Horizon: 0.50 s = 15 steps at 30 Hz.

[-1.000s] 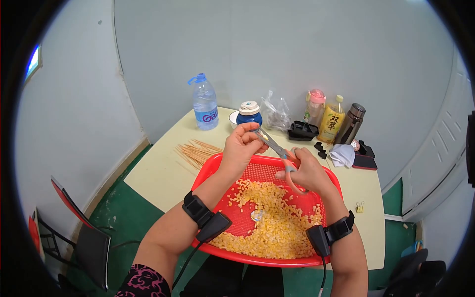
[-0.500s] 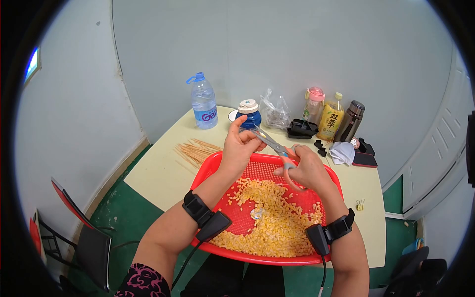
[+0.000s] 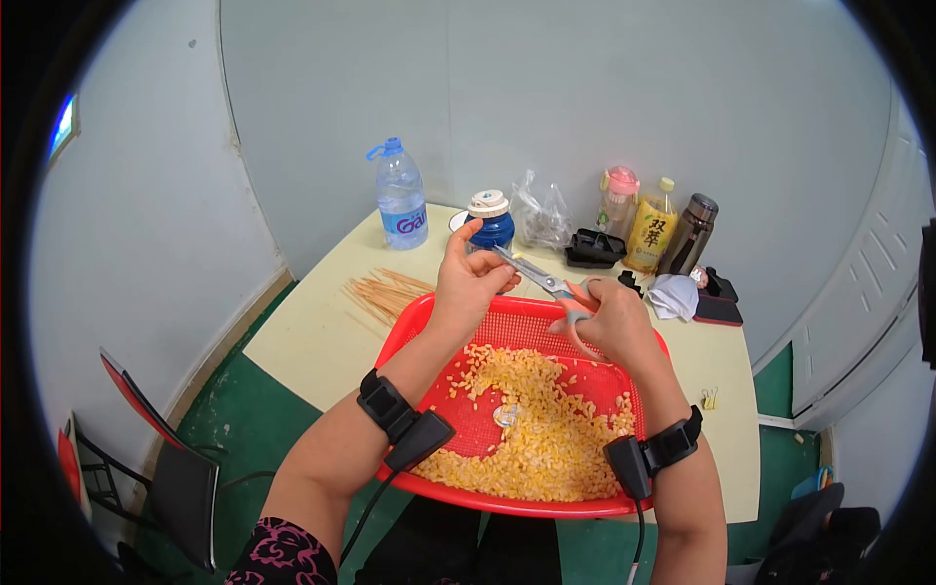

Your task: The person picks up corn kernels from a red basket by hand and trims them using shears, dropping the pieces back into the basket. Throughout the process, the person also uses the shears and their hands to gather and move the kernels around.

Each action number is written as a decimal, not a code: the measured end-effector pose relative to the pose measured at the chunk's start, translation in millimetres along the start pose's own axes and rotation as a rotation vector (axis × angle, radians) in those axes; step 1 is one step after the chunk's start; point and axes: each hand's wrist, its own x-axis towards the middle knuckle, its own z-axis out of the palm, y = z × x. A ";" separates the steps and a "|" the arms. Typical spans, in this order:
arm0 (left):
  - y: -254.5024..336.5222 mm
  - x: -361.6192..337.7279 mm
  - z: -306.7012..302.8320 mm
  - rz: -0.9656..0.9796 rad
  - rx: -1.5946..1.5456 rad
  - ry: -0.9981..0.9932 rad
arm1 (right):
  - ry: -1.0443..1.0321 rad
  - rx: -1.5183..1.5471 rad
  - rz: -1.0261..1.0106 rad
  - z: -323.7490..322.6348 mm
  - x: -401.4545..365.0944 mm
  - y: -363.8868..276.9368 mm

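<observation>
The scissors [image 3: 553, 284] are gripped in the right hand [image 3: 621, 317], with the orange and grey handles wrapped by the fingers. They are held up in the air, above the far side of the red basket [image 3: 546, 508]. The fingers of the left hand [image 3: 466, 283] are bent close to the thumb, next to the blades, but it cannot be told if a small bit is pinched there. A left fingertip could be nipped or poked if the scissors were shut or pushed too far, since the blades are so near the skin. A tiny bit could be dropped into the yellow bits [image 3: 561, 463] in the basket if it were held too loosely, and it would be hard to find there. The sharp ends are pointed up and to the left in the view, toward the blue jar [image 3: 494, 232], and the handles are turned down toward the right hand. The long line of the scissors is slanted across the gap between both hands.
</observation>
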 end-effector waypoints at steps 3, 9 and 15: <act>-2.5 -0.2 -1.7 -0.002 -0.019 -0.025 | 0.020 -0.045 -0.038 3.2 2.0 8.6; -8.0 2.7 -7.4 -0.057 -0.026 0.020 | 0.010 0.071 -0.142 0.8 0.3 14.2; -8.0 4.7 -18.2 -0.226 0.082 0.093 | 0.088 -0.143 -0.341 4.2 -3.5 23.6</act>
